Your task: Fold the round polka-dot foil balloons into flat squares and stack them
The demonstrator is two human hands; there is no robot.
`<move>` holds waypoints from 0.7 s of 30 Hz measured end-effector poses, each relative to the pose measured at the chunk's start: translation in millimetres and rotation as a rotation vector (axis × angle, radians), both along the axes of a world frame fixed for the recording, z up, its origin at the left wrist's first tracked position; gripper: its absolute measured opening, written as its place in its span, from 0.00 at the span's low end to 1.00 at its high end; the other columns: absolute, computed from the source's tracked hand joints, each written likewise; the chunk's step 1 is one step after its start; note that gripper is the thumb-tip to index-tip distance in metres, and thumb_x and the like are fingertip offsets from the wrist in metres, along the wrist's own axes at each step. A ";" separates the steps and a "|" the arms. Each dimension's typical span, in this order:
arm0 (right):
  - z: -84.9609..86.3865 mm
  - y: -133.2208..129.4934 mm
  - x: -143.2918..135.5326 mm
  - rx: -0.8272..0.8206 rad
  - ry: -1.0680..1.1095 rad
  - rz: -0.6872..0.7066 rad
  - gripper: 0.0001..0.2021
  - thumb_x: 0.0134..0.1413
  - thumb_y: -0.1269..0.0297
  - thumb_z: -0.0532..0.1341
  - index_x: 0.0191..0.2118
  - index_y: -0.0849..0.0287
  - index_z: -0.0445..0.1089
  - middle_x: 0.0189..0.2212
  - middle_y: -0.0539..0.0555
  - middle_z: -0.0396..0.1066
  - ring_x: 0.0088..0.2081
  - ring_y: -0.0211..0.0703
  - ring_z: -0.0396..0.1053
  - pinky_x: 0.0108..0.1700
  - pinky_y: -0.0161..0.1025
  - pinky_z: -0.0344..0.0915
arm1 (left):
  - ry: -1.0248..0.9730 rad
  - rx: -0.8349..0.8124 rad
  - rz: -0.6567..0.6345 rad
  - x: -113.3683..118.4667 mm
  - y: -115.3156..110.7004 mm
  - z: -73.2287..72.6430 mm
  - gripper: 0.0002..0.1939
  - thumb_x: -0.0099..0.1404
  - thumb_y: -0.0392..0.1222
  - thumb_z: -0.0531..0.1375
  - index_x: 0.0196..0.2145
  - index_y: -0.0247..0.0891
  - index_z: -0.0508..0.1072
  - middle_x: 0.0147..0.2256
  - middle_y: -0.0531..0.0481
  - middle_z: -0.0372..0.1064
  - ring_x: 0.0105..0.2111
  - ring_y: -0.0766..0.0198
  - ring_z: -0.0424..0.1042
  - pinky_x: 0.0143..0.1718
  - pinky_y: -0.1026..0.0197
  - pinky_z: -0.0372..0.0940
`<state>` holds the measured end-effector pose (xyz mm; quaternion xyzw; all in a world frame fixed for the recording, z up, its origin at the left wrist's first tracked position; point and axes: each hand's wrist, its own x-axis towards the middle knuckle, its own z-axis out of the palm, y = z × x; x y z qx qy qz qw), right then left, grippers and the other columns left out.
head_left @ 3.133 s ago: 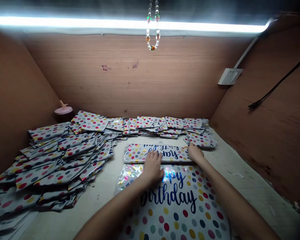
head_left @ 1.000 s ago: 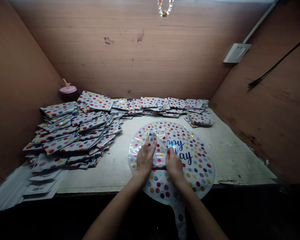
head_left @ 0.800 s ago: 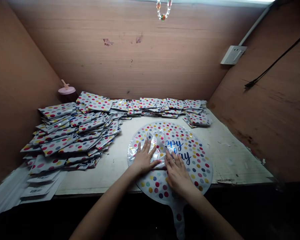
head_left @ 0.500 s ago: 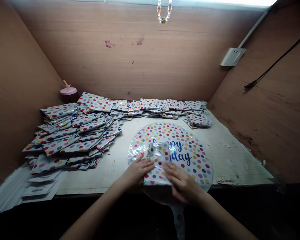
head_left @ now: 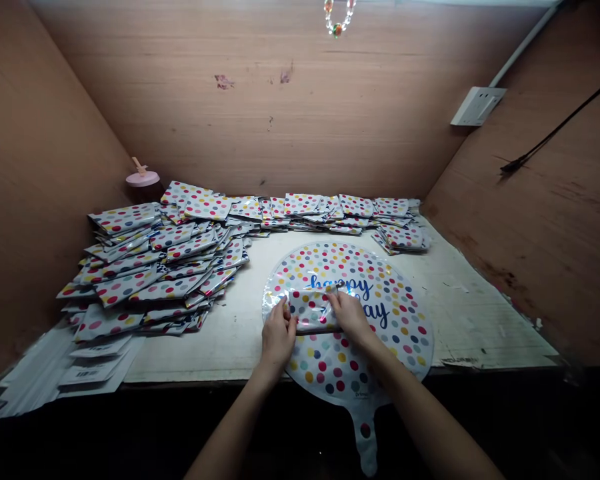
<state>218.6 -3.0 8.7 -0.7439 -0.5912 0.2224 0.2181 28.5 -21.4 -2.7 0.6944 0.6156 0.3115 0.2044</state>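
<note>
Half a second ago the folded packet [head_left: 310,313] was taller and reached nearer to me; now it is a low, wide band on the flat dotted balloon [head_left: 400,340], left of its middle, with the near part of the balloon showing again. The fingers of my left hand [head_left: 278,335] pinch its left end, those of my right hand [head_left: 351,319] its far right corner. The balloon's tail hangs past the near edge of the pale surface [head_left: 190,360]. Dotted packets [head_left: 155,267] heap at left and line the far side; white papers [head_left: 93,370] lie near left, a pink-lidded cup [head_left: 143,179] far left, a socket [head_left: 479,107] far right
</note>
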 end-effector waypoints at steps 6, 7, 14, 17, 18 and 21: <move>3.1 4.5 -11.0 -0.071 -0.169 -0.107 0.18 0.64 0.59 0.49 0.41 0.65 0.72 0.36 0.66 0.74 0.39 0.53 0.72 0.38 0.43 0.64 | 0.434 0.220 -0.288 27.8 12.1 -5.0 0.22 0.67 0.36 0.52 0.58 0.41 0.64 0.61 0.42 0.55 0.62 0.49 0.52 0.62 0.42 0.48; 5.4 1.8 -12.8 -0.049 -0.198 -0.133 0.19 0.64 0.60 0.47 0.47 0.66 0.70 0.40 0.68 0.73 0.42 0.55 0.71 0.40 0.45 0.64 | 0.458 0.188 -0.342 29.7 15.5 -8.5 0.22 0.68 0.39 0.52 0.59 0.43 0.62 0.63 0.43 0.52 0.64 0.49 0.48 0.62 0.40 0.46; -10.2 -4.3 -23.3 0.200 -0.368 0.418 0.31 0.64 0.49 0.44 0.67 0.59 0.45 0.68 0.59 0.41 0.67 0.55 0.38 0.65 0.53 0.39 | 0.485 0.074 -0.414 27.1 24.6 -24.0 0.29 0.67 0.45 0.51 0.65 0.42 0.53 0.67 0.44 0.37 0.67 0.47 0.34 0.64 0.40 0.36; -14.5 -0.4 -11.7 0.077 -0.319 0.526 0.38 0.60 0.41 0.47 0.69 0.56 0.36 0.69 0.57 0.30 0.68 0.57 0.28 0.65 0.55 0.33 | 0.450 0.010 -0.502 16.0 32.2 -19.4 0.36 0.60 0.44 0.57 0.64 0.36 0.53 0.67 0.39 0.36 0.66 0.44 0.33 0.64 0.40 0.37; -11.9 -0.4 -6.5 0.057 -0.306 0.575 0.41 0.58 0.39 0.49 0.69 0.55 0.34 0.69 0.57 0.28 0.68 0.58 0.26 0.65 0.56 0.32 | 0.414 -0.010 -0.545 10.4 36.5 -18.0 0.37 0.58 0.42 0.57 0.64 0.35 0.54 0.67 0.38 0.39 0.66 0.44 0.35 0.64 0.41 0.39; 2.3 -6.5 3.6 0.015 -0.281 0.728 0.48 0.49 0.36 0.56 0.68 0.51 0.33 0.69 0.57 0.25 0.67 0.65 0.23 0.64 0.60 0.30 | 0.254 0.026 -0.549 -7.7 49.8 -18.2 0.30 0.61 0.37 0.51 0.62 0.35 0.58 0.64 0.39 0.50 0.65 0.51 0.46 0.62 0.45 0.48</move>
